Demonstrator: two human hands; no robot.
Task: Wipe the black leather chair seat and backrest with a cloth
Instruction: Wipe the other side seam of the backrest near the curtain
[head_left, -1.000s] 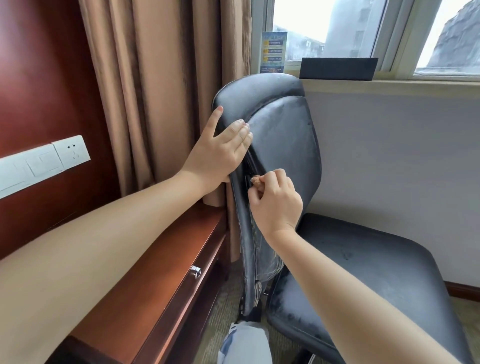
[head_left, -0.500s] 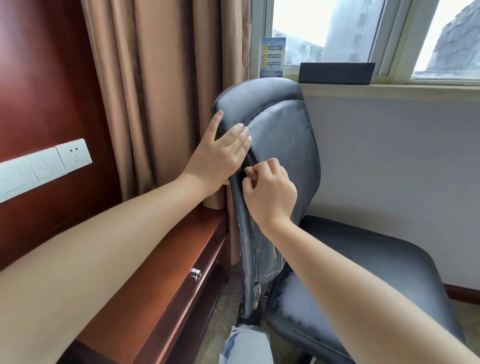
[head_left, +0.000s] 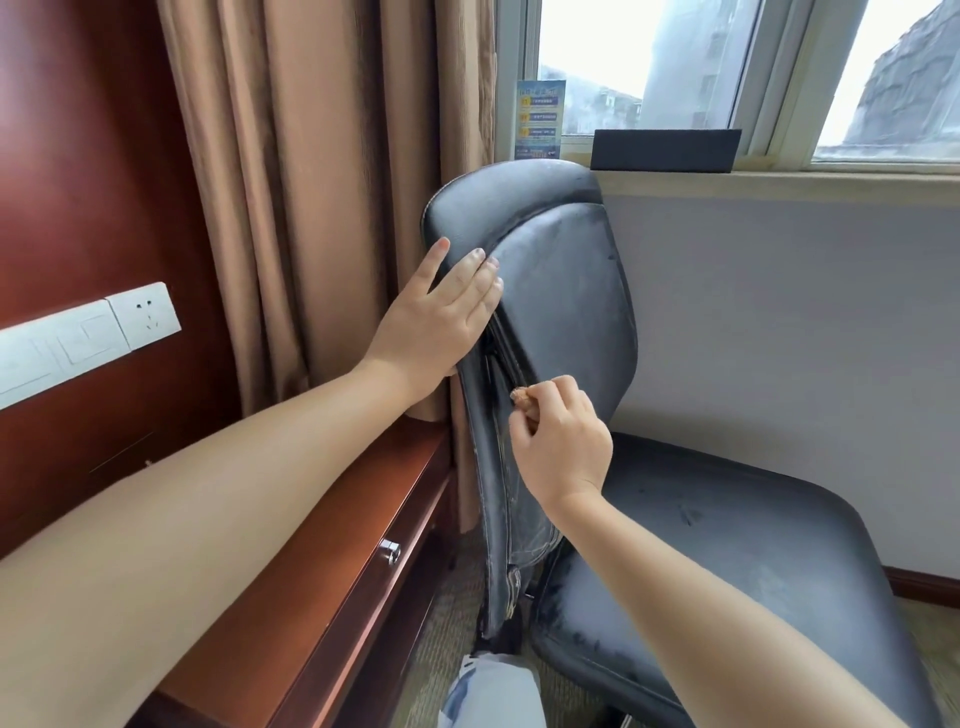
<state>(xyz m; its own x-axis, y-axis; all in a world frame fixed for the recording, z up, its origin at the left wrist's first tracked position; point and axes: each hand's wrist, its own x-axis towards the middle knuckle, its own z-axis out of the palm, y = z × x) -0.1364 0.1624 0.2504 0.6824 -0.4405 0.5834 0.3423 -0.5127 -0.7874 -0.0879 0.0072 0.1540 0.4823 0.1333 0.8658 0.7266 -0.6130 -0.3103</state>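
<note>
Backrest (head_left: 566, 291) edge-wiping step — left hand (head_left: 441, 322) flat, fingers straight, bracing; right hand (head_left: 563, 447) pinches cloth (head_left: 524, 402) — next, run along the seam beside its fingertips.

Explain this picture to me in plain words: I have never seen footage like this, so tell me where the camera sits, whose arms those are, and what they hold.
There is no machine here. A person wears a wide-angle camera on the head, so you look forward and down along their own two bare arms.

The left hand lies flat, fingers straight, against the side edge of the black leather backrest, steadying it. The right hand has its fingers curled round a small brownish cloth, of which only a bit peeks out, held at the seam on the backrest's edge. The chair seat looks dusty and scuffed.

Around them: a reddish wooden desk with a drawer knob, tan curtains, a wall socket, and on the window sill a blue leaflet and a dark block.
</note>
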